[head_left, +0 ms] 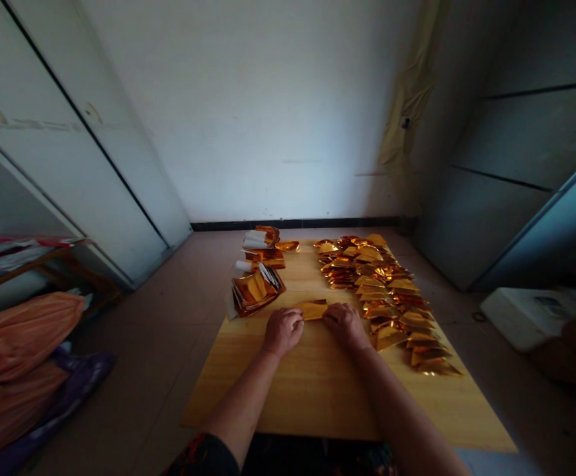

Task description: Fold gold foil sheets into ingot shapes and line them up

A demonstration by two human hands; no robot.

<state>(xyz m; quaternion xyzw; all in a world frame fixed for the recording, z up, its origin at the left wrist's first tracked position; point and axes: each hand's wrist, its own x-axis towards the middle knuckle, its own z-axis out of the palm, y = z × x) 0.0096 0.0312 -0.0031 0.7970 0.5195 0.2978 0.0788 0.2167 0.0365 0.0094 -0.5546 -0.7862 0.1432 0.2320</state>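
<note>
Between my hands, a partly folded sheet of gold foil paper (314, 310) rests on the wooden table (312, 377). My left hand (284, 329) grips its left end, fingers curled and closed. At the right end, my right hand (346, 324) is closed on the same sheet, its fingertips pressed together. Just beyond my left hand sits a stack of gold foil sheets (258, 291) with pale backs, fanned and curling. Right of my right hand, folded gold foil pieces (387, 291) lie in overlapping rows.
More foil sheets (262, 258) lie at the table's far left, beside a single folded foil piece (288, 246). A white box (520, 317) stands on the floor at right. Orange cloth (24, 337) hangs at left, near a cabinet (84, 132). A wall (268, 119) rises behind.
</note>
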